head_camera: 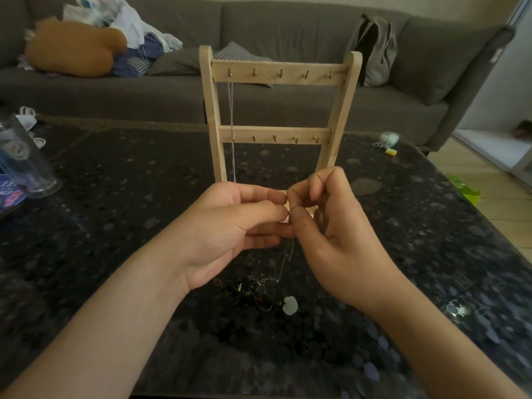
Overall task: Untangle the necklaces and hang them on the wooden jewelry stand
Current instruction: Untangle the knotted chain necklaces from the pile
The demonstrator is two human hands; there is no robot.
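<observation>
Pinching thin chain (288, 256) with left hand (230, 228) and right hand (336, 234), fingers clamped on it, you're untangling just in front of wooden stand (280, 76); tangle (253, 290) is lying farther in front. Next is probably calling for gentle separating pulls.

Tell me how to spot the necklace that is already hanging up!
Find the wooden jewelry stand on the dark speckled table, before the grey sofa. From the leftmost hook of its top bar a thin silvery chain hangs straight down past the lower bar. It is the only necklace on the stand; the other hooks are bare.
</observation>
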